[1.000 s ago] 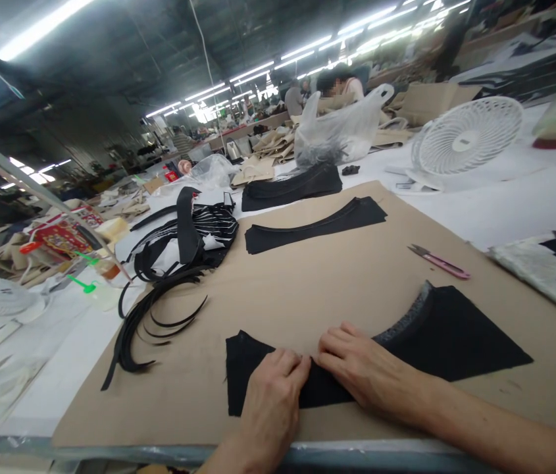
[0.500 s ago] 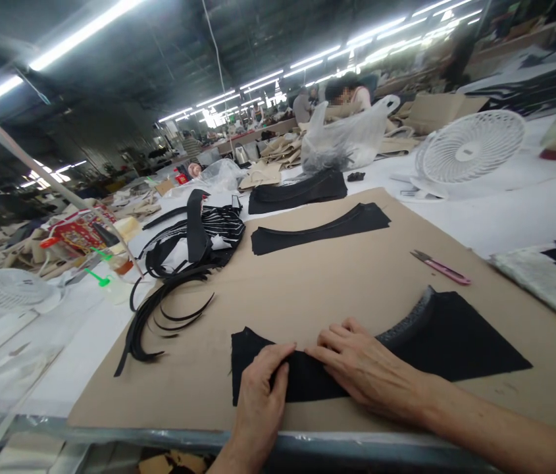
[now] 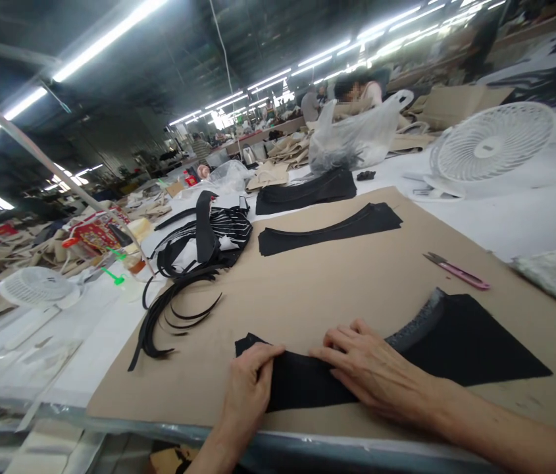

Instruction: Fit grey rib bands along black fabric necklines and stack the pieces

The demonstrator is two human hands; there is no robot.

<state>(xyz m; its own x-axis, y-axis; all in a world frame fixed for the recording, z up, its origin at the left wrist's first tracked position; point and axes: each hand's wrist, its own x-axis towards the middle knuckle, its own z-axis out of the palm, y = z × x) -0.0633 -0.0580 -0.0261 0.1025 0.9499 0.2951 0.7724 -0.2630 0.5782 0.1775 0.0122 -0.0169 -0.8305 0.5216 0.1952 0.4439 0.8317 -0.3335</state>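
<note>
A black fabric piece [image 3: 485,342] with a curved upper edge lies flat on the brown board before me. A grey, speckled strip [image 3: 416,322] runs along the right part of that curve. My left hand [image 3: 251,375] is closed at the piece's left end, forefinger along the upper edge and thumb beneath it on the cloth. To its right, my right hand [image 3: 361,362] rests on the piece with the forefinger stretched out and the others slightly bent; its fingertips meet the curved edge. Both hands hide part of the cloth.
Pink-handled snips [image 3: 458,271] lie to the right on the board [image 3: 307,289]. Further back are stacked black pieces [image 3: 329,230], curved black strips [image 3: 152,329] and a striped bundle [image 3: 228,227]. White fans [image 3: 492,145] stand on either side. A plastic bag [image 3: 361,141] sits behind.
My left hand has slid slightly left along the upper edge of the fabric, away from the right hand. The right hand stays on the piece. The whole view has shifted a little.
</note>
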